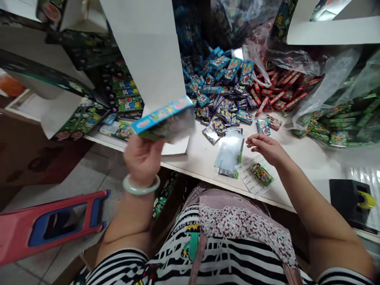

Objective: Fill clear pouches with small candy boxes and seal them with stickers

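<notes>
My left hand [143, 157], with a pale green bangle on its wrist, is closed on a stack of small packets [162, 118] with a blue edge, raised above the left end of the white table [204, 158]. My right hand [265, 146] hovers palm down over the table with its fingers loosely spread and nothing in it. Just below it lie a small green packet [261, 174] on a printed sheet and a pile of clear plastic sleeves [230, 152].
Heaps of small packets cover the back of the table: blue ones [219, 75], red ones [282, 93], green ones [341, 122] in a clear bag. White cartons [148, 51] stand at the back. A black tape dispenser [352, 202] sits right. A red and blue stool [50, 225] lies on the floor.
</notes>
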A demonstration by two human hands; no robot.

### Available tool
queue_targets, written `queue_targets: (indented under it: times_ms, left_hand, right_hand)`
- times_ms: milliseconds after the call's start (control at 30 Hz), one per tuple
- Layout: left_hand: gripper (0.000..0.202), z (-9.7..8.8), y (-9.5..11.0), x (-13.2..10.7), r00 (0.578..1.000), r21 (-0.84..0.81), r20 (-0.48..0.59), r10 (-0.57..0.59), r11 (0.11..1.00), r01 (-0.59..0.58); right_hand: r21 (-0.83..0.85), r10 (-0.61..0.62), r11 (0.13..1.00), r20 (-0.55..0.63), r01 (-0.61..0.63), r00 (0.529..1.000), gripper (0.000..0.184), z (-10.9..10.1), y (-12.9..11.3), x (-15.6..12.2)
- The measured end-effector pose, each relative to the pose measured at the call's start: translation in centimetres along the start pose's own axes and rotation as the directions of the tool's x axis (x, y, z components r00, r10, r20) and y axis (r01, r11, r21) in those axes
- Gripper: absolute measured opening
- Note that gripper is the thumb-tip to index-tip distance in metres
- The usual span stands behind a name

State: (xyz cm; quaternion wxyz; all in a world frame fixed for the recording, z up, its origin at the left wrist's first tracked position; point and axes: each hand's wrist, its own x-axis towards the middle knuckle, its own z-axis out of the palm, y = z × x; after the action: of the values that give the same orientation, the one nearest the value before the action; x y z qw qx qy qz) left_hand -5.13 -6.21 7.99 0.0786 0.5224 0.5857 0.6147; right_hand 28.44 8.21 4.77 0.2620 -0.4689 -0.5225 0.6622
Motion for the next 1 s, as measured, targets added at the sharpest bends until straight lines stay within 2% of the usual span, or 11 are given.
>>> queue_targets:
  times_ms: [67, 133, 267, 400, 500, 600, 633, 700, 800, 900, 1000]
  left_hand:
    - [0.032, -1.6, -2.6, 2.8, 0.992, 0.214, -0.020, 0.125, 0.970, -0.118]
    - [0.029, -1.7, -5.8, 4.5, 0.988, 0.380, 0.072, 0.139, 0.912, -0.156]
    - [0.028, 0.2, -11.6, 4.5, 0.952, 0.544, 0.274, -0.139, 0.839, -0.034]
    - [0.032, 1.0, -14.1, 3.0, 0.871, 0.578, 0.400, -0.286, 0.816, 0.002]
    - [0.039, 1.9, -13.4, 1.9, 0.897, 0.555, 0.380, -0.225, 0.831, -0.026]
    - [0.037, 5.1, -10.3, -0.5, 0.912, 0.460, 0.386, -0.140, 0.886, -0.058]
    - [0.035, 6.6, -9.0, -1.6, 0.867, 0.415, 0.472, -0.161, 0.908, -0.057]
    - [0.036, 9.7, -6.3, -3.9, 0.708, 0.398, 0.667, -0.232, 0.914, -0.076]
    - [0.045, 13.3, -3.9, -6.4, 0.625, 0.527, 0.695, -0.355, 0.843, -0.108]
    - [0.044, 14.8, -3.7, -7.3, 0.637, 0.556, 0.641, -0.428, 0.831, -0.001]
    - [0.042, 14.8, -4.3, -7.2, 0.648, 0.467, 0.567, -0.509, 0.846, 0.256]
  right_hand:
    - [-0.047, -0.022, 0.999, -0.029, 0.021, 0.999, 0.033, 0.4, 0.9, 0.4]
    - [-0.087, -0.029, 0.996, 0.007, 0.029, 1.000, 0.033, 1.3, 1.8, 0.6]
    - [-0.172, -0.060, 0.982, 0.129, 0.082, 0.990, 0.028, 3.1, 3.3, 0.4]
    - [-0.350, -0.082, 0.926, 0.176, 0.141, 0.981, 0.021, 2.7, 4.4, 0.7]
    - [-0.574, -0.118, 0.804, 0.105, 0.157, 0.987, 0.019, 1.5, 4.5, 2.0]
    - [-0.776, -0.234, 0.605, 0.039, 0.177, 0.971, 0.028, 0.9, 4.2, 4.1]
    - [-0.818, -0.253, 0.544, 0.050, 0.185, 0.966, 0.036, 1.0, 4.0, 4.9]
    - [-0.864, -0.225, 0.470, 0.077, 0.178, 0.971, 0.064, 1.6, 4.0, 6.2]
    - [-0.878, -0.160, 0.463, 0.048, 0.118, 0.986, 0.098, 2.6, 4.6, 7.3]
    - [-0.857, -0.165, 0.507, 0.012, 0.095, 0.986, 0.102, 2.9, 5.5, 7.3]
    - [-0.827, -0.159, 0.557, -0.014, 0.077, 0.987, 0.096, 2.8, 5.9, 6.7]
